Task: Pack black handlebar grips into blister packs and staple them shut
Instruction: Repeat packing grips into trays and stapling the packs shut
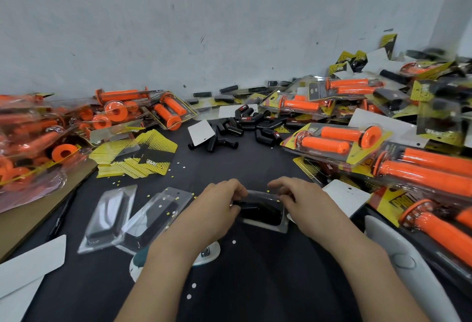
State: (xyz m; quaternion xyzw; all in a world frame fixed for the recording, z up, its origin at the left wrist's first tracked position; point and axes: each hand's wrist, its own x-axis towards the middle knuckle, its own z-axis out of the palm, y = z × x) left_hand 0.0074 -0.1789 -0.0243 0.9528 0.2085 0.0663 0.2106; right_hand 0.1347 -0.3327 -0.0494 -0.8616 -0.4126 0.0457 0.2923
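A clear blister pack (265,215) with black grips inside lies on the black table in front of me. My left hand (219,204) pinches its left end. At the pack's right end, my right hand (298,199) pinches the plastic edge. Several loose black handlebar grips (237,130) lie in a heap at the middle back. Two more clear blister packs (112,217) (153,217) lie to the left. A white and teal stapler (207,255) sits partly hidden under my left forearm.
Piles of packed orange grips fill the left (51,132) and right (408,163) sides. Yellow and black cards (138,158) are stacked at the left middle. White cards (25,270) lie at the lower left, a white rounded object (401,258) at the lower right.
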